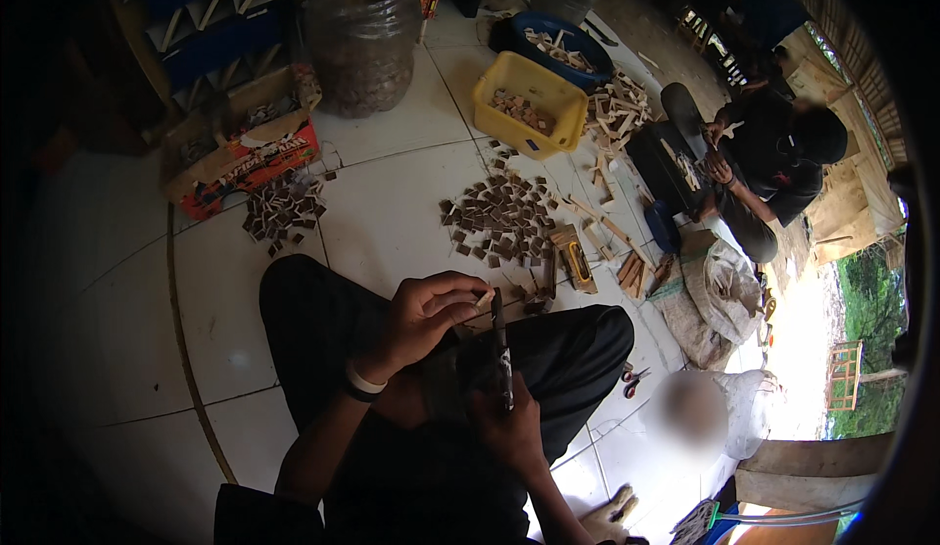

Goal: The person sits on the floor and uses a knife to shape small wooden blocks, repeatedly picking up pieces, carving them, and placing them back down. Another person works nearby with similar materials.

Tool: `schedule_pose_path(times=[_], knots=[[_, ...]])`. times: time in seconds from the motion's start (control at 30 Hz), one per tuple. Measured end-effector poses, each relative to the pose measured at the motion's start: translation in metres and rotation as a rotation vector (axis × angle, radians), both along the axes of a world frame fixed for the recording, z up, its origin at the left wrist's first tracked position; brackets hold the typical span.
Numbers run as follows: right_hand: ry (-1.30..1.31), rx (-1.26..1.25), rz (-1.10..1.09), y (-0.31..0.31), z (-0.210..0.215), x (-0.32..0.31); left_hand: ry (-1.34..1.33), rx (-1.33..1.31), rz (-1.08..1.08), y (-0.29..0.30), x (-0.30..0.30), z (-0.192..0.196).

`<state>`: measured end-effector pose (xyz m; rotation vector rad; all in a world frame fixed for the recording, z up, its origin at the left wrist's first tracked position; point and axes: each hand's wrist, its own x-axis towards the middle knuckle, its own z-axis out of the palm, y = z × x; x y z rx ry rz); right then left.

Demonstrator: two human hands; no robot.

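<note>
I sit cross-legged, with both hands above my lap. My left hand (pixel 423 322) is closed in a pinch on a small pale piece (pixel 485 299), right beside the tip of a long, narrow dark tool (pixel 503 349). The tool has scuffed light patches; its exact kind is unclear. My right hand (pixel 511 426) wraps round its lower end and holds it upright. Beyond my knees a heap of small dark square pieces (pixel 499 214) with pale edges lies on the tiles. A smaller heap of similar pieces (pixel 284 210) is farther left.
A printed orange cardboard box (pixel 240 158), a clear plastic drum (pixel 362 50), a yellow tub (pixel 485 104) and a blue basin (pixel 597 73) stand ahead. Wood strips (pixel 619 114) lie beyond. A co-worker (pixel 793 153) sits at right, near a sack (pixel 720 290). Scissors (pixel 636 381) lie by my right knee.
</note>
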<state>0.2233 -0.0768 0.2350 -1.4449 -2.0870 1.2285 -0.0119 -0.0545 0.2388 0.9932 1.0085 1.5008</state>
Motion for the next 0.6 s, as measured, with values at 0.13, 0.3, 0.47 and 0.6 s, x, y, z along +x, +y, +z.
schedule_pose_path(times=[0.13, 0.3, 0.47, 0.6], knots=[[0.032, -0.201, -0.211, 0.007, -0.002, 0.012, -0.036, 0.002, 0.063, -0.008, -0.003, -0.018], [0.369, -0.330, -0.267, 0.021, -0.015, 0.034, -0.231, -0.202, 0.317, -0.006, -0.030, -0.052], [0.537, -0.467, -0.411, 0.024, -0.012, 0.054, -0.829, -0.319, 0.556, -0.012, -0.079, -0.097], [0.547, -0.485, -0.380, 0.023, -0.010, 0.064, -0.567, -0.552, 0.476, -0.007, -0.074, -0.128]])
